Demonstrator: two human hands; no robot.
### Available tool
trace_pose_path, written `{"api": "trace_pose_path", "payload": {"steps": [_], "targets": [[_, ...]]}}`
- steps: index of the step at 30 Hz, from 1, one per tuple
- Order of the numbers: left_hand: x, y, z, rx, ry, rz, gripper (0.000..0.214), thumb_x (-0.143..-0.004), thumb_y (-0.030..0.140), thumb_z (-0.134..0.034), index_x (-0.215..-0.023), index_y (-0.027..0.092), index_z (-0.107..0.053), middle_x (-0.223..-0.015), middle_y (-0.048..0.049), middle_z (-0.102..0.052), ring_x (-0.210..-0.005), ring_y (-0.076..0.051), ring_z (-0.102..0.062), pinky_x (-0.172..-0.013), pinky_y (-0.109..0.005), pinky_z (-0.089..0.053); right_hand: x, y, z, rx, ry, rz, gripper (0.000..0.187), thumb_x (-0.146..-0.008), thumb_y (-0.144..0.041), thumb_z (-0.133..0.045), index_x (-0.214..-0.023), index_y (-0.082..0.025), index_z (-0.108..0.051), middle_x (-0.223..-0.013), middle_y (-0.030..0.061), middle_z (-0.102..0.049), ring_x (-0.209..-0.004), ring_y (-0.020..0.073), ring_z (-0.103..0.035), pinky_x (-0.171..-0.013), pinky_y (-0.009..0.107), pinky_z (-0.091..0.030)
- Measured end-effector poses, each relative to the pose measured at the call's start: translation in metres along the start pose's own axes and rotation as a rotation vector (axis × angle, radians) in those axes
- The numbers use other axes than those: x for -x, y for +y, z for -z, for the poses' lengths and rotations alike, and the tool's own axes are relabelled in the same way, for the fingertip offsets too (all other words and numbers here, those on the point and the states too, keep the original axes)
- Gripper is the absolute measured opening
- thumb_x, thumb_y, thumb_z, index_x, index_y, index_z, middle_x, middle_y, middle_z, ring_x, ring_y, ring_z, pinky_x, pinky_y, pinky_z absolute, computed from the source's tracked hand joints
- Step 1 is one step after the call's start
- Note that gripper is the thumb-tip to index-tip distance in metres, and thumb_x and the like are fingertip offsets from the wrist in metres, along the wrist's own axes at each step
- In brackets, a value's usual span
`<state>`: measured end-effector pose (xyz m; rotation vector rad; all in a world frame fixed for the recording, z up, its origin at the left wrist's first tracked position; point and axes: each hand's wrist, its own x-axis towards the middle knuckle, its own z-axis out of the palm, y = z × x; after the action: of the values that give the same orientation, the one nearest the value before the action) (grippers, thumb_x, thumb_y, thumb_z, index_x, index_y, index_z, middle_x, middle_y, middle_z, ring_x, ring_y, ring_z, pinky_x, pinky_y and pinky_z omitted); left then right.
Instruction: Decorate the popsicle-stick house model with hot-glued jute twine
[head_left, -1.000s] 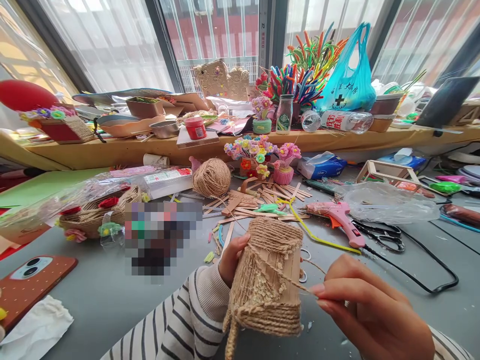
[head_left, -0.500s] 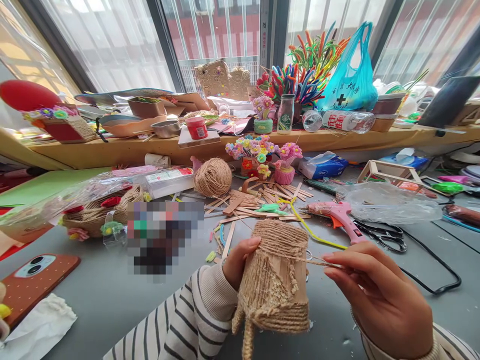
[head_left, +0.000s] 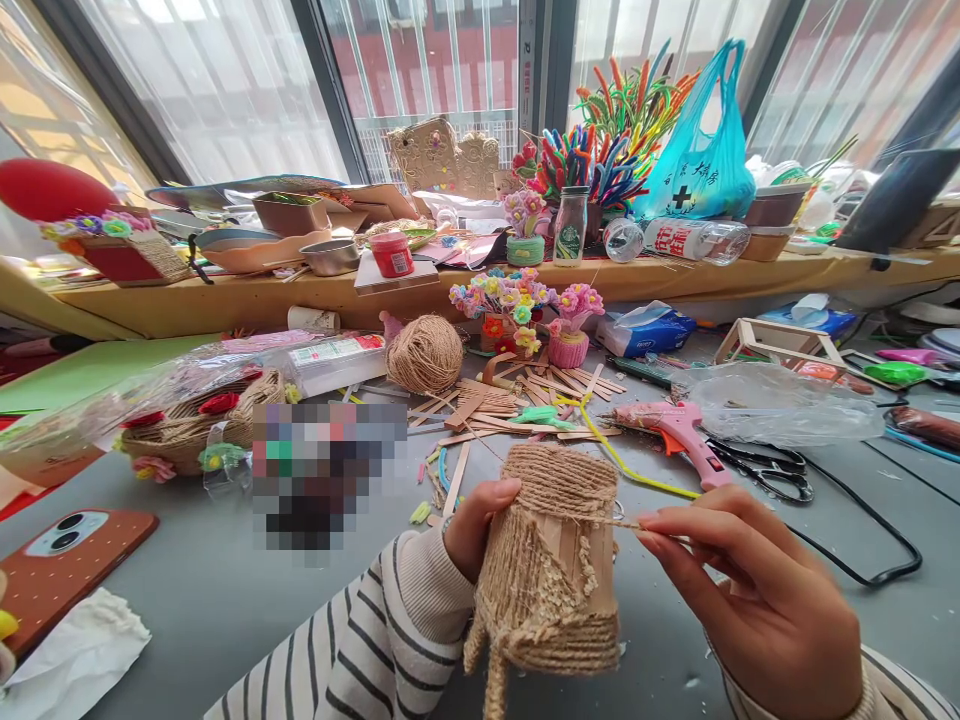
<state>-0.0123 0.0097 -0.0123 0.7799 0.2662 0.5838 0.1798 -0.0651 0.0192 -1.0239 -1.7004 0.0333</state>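
My left hand [head_left: 480, 525] grips the left side of a small craft house [head_left: 559, 570] made of wooden sticks and wrapped in jute twine. Bare sticks show on part of its front, beside lumpy dried glue. Twine-covered legs stick out at its lower left. Between thumb and forefinger, my right hand [head_left: 757, 580] pinches a strand of jute twine [head_left: 628, 524], stretched taut from the wrapped side. Another strand runs from the upper left of the piece back toward a ball of twine [head_left: 425, 355]. The fingers of my left hand behind the piece are hidden.
Loose wooden sticks [head_left: 487, 402] lie behind the piece. A pink glue gun [head_left: 679, 435] and black scissors [head_left: 765, 468] are at the right. A phone [head_left: 94, 560] and crumpled tissue [head_left: 82, 655] lie left. A cluttered ledge [head_left: 285, 295] runs along the windows.
My right hand has shifted slightly left and down, still pinching the strand. The piece in my left hand has tipped very slightly.
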Motion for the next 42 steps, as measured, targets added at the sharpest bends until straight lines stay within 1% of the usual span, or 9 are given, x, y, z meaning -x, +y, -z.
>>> {"api": "trace_pose_path", "payload": {"steps": [5, 9, 12, 16, 23, 30, 36, 39, 42], "targets": [[-0.0011, -0.0001, -0.0023, 0.001, 0.014, -0.02, 0.045, -0.065, 0.051, -0.055, -0.09, 0.017, -0.071, -0.089, -0.0072, -0.072, -0.106, -0.036, -0.058, -0.096, -0.046, -0.036, -0.0032, 0.0012, 0.0014, 0.005, -0.012, 0.025, 0.019, -0.077, -0.008, -0.061, -0.09, -0.022, -0.061, -0.07, -0.0003, -0.059, -0.058, 0.008, -0.051, -0.048, 0.019, -0.045], [-0.0011, 0.0031, -0.005, -0.035, 0.001, -0.011, 0.047, -0.067, 0.041, -0.053, -0.102, 0.014, -0.067, -0.091, -0.0096, -0.072, -0.106, -0.036, -0.059, -0.095, -0.047, -0.037, -0.0041, 0.0012, 0.0031, -0.006, -0.057, 0.068, 0.021, -0.076, -0.008, -0.061, -0.093, -0.022, -0.061, -0.068, -0.0007, -0.059, -0.056, 0.0081, -0.053, -0.046, 0.019, -0.046], [-0.0008, 0.0051, -0.0062, -0.046, -0.012, -0.011, 0.055, -0.065, 0.041, -0.052, -0.112, 0.013, -0.061, -0.096, -0.0111, -0.07, -0.107, -0.036, -0.058, -0.095, -0.047, -0.037, -0.0043, -0.0008, 0.0041, -0.02, -0.057, 0.069, 0.021, -0.076, -0.008, -0.061, -0.092, -0.021, -0.062, -0.066, -0.0013, -0.057, -0.055, 0.0079, -0.054, -0.046, 0.018, -0.045], [-0.0002, 0.0057, -0.006, -0.049, -0.028, 0.0, 0.056, -0.065, 0.039, -0.05, -0.114, 0.013, -0.059, -0.098, -0.0109, -0.07, -0.108, -0.036, -0.057, -0.095, -0.046, -0.038, -0.0044, -0.002, 0.0046, -0.019, -0.074, 0.092, 0.023, -0.076, -0.007, -0.06, -0.094, -0.021, -0.061, -0.066, -0.0015, -0.056, -0.056, 0.0077, -0.053, -0.046, 0.017, -0.045], [-0.0014, 0.0064, -0.0089, -0.042, -0.013, -0.014, 0.054, -0.063, 0.039, -0.052, -0.109, 0.014, -0.062, -0.097, -0.0095, -0.07, -0.11, -0.035, -0.056, -0.096, -0.044, -0.037, -0.0037, 0.0004, 0.004, -0.015, -0.075, 0.091, 0.023, -0.077, -0.006, -0.06, -0.095, -0.021, -0.06, -0.068, -0.0008, -0.057, -0.056, 0.0075, -0.053, -0.045, 0.017, -0.045], [-0.0012, 0.0055, -0.0078, -0.06, -0.01, -0.005, 0.051, -0.062, 0.04, -0.052, -0.105, 0.014, -0.064, -0.096, -0.0102, -0.07, -0.108, -0.036, -0.056, -0.094, -0.046, -0.038, -0.0042, 0.0025, 0.0034, 0.001, -0.071, 0.091, 0.022, -0.076, -0.007, -0.061, -0.094, -0.021, -0.06, -0.067, -0.0014, -0.057, -0.055, 0.0066, -0.052, -0.047, 0.016, -0.045], [-0.0006, 0.006, -0.0088, -0.068, 0.063, 0.009, 0.034, -0.064, 0.039, -0.051, -0.082, 0.018, -0.071, -0.081, -0.0086, -0.071, -0.102, -0.036, -0.059, -0.092, -0.046, -0.04, -0.0043, 0.0001, 0.001, -0.012, -0.038, 0.043, 0.019, -0.077, -0.007, -0.06, -0.091, -0.021, -0.061, -0.069, -0.0012, -0.059, -0.056, 0.0065, -0.051, -0.048, 0.017, -0.045], [-0.0008, 0.0066, -0.0094, -0.053, 0.088, 0.02, 0.032, -0.064, 0.037, -0.051, -0.08, 0.019, -0.071, -0.077, -0.0077, -0.071, -0.099, -0.035, -0.06, -0.091, -0.045, -0.042, -0.004, -0.0017, -0.0005, -0.023, -0.011, 0.024, 0.018, -0.078, -0.007, -0.06, -0.09, -0.021, -0.061, -0.068, -0.0015, -0.058, -0.057, 0.006, -0.05, -0.049, 0.016, -0.044], [-0.0008, 0.006, -0.0087, -0.051, 0.103, 0.022, 0.031, -0.064, 0.036, -0.051, -0.081, 0.02, -0.072, -0.075, -0.0066, -0.071, -0.097, -0.035, -0.061, -0.091, -0.044, -0.042, -0.0037, -0.0021, -0.0009, -0.027, -0.017, 0.025, 0.018, -0.078, -0.007, -0.06, -0.09, -0.021, -0.061, -0.068, -0.0012, -0.058, -0.057, 0.0059, -0.049, -0.049, 0.016, -0.043]]}}
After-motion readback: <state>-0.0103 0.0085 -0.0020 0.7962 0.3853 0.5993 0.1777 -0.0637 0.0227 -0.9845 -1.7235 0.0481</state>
